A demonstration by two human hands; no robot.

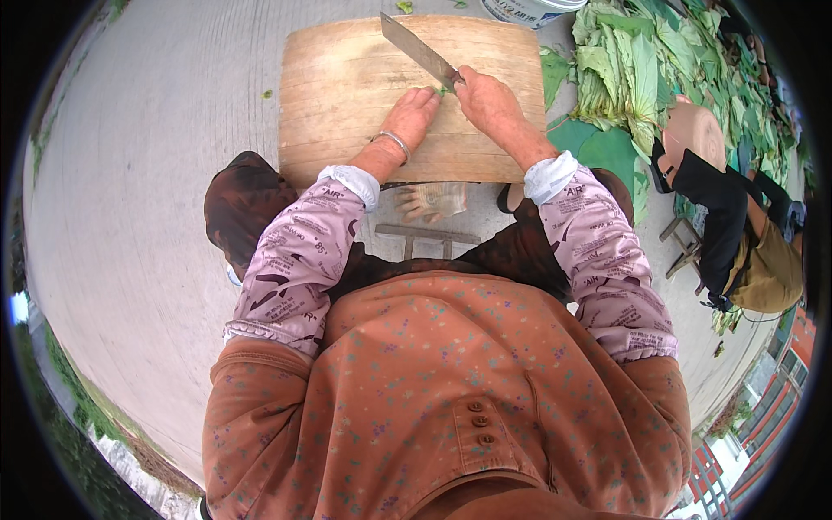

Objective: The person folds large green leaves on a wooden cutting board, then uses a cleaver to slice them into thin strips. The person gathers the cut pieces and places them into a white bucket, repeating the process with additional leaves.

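Note:
My right hand (486, 101) is closed round the handle of a wide-bladed knife (419, 49), whose blade slants up and left over a wooden board (338, 84). My left hand (411, 116) lies palm down on the board, its fingertips beside a small green piece of leaf (443, 90) near the knife's handle end. Whether anything lies beneath the left palm is hidden. A silvery bangle (395, 144) circles the left wrist.
Large green leaves (614, 71) lie in heaps at the right, beside a round tan container (699, 133) and a seated person (715, 214). A white bucket (533, 12) stands beyond the board. Below it are a work glove (432, 200) and a stool's bar (426, 234).

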